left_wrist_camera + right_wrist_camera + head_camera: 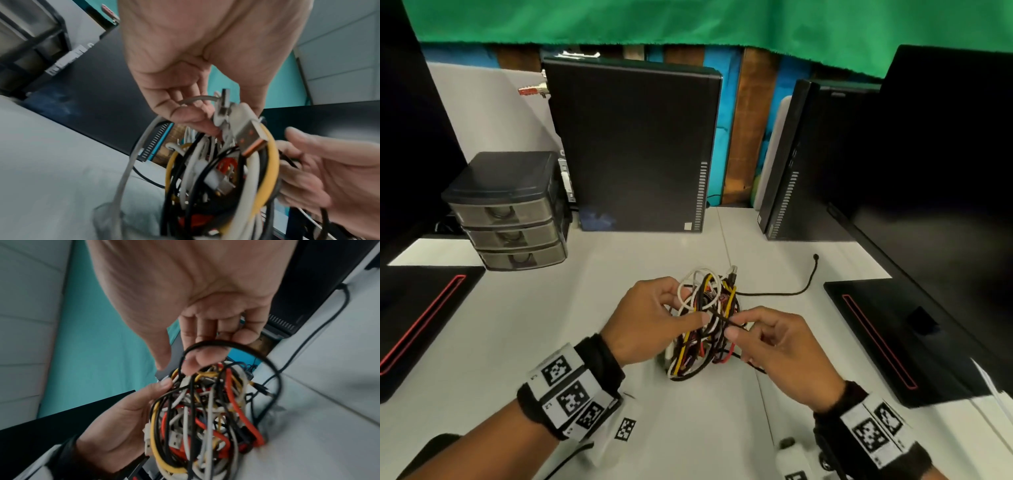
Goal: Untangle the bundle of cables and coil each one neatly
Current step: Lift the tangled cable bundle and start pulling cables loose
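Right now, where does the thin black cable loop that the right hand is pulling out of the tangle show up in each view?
Head: thin black cable loop at centre, pinched by the right hand.
Left wrist: only a short black strand beside the right hand's fingers at right; likely the same cable.
Right wrist: loop arches over the bundle, upper centre.
Shared landmark: the thick yellow cable.

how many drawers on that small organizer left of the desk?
3. The drawers are stacked on the organizer: top drawer, middle drawer, bottom drawer. None seems hidden.
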Motion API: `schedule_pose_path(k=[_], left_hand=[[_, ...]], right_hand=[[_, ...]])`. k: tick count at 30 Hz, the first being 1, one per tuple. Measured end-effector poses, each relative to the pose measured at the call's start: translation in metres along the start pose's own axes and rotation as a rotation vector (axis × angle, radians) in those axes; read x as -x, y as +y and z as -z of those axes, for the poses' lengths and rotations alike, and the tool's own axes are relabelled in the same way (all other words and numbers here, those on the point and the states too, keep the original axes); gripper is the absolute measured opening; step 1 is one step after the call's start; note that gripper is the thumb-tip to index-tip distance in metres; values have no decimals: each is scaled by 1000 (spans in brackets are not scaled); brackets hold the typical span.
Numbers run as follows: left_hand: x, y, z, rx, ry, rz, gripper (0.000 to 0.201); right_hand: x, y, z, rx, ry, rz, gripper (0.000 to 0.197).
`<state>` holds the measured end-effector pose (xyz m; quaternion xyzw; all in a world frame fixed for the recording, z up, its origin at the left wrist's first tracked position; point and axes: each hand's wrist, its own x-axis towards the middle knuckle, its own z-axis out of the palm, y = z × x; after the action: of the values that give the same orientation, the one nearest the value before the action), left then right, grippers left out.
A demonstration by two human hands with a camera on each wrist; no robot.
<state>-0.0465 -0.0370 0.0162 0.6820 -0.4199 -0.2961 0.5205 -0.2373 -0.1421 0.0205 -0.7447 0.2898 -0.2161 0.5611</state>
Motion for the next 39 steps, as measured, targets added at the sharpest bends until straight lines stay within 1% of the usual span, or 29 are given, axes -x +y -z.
schedule_pose_path(k=[2,3,4,6,8,9,11,12,13,14,15,16,17,18,19,20,21,23,24,26,27,28,31,32,33,35,37,39], left_hand=[[3,2,-8,-57,10,-37,22],[3,2,-8,-78,39,-38,22],[1,2,-5,-80,89,-18,23],[-8,1,9,0,234,61,24],[-17,1,28,134,370,126,21],[-19,4,36,190,417,142,21],[-20,12,45,258,454,131,19],[-19,15,46,254,453,110,18],[-18,18,44,228,444,85,18],[-16,21,41,192,432,61,18],[-14,23,38,160,420,43,19],[-13,24,36,137,409,35,19],[-12,24,34,121,404,32,18],[-11,23,33,107,402,31,18],[-10,24,32,98,401,25,17],[-9,25,32,99,401,21,16],[-8,25,32,106,403,17,16],[-7,28,34,109,413,8,16],[-7,29,36,109,420,10,16],[-9,29,44,141,447,24,15],[-12,27,50,157,473,34,14],[-14,26,58,172,507,46,12],[-22,17,85,184,634,69,12],[-23,14,94,162,683,60,14],[-24,11,102,127,731,47,17],[-25,9,114,84,800,38,18],[-25,9,121,106,820,36,14],[-27,10,122,151,819,22,12]], right_hand=[[-1,-4,-1,12,-1,43,9],[-2,-6,2,23,8,61,7],[-3,-8,7,36,45,79,11],[-8,-7,26,53,207,105,17],[-17,2,48,9,414,68,21],[-21,7,55,-21,481,25,21],[-27,17,57,5,532,-69,18],[-28,20,51,113,526,-83,14],[-28,19,40,276,506,-51,16],[-27,15,27,439,481,33,26],[-26,7,14,551,467,159,33],[-28,-5,2,611,461,289,37],[-31,-18,-10,645,454,401,37],[-36,-29,-20,686,449,479,35],[-42,-37,-28,740,439,526,33],[-48,-46,-35,808,407,536,30],[-54,-51,-40,882,356,511,28],[-64,-54,-45,931,278,463,22],[-66,-54,-45,905,283,489,19],[-64,-55,-37,826,377,564,16],[-63,-54,-28,758,442,560,15],[-61,-53,-16,670,510,526,13],[-58,-46,36,342,754,323,12],[-56,-40,54,256,826,253,13],[-54,-34,68,219,878,194,14],[-54,-16,83,250,905,91,14],[-54,-1,85,324,867,2,13],[-59,6,82,352,854,-53,14]])
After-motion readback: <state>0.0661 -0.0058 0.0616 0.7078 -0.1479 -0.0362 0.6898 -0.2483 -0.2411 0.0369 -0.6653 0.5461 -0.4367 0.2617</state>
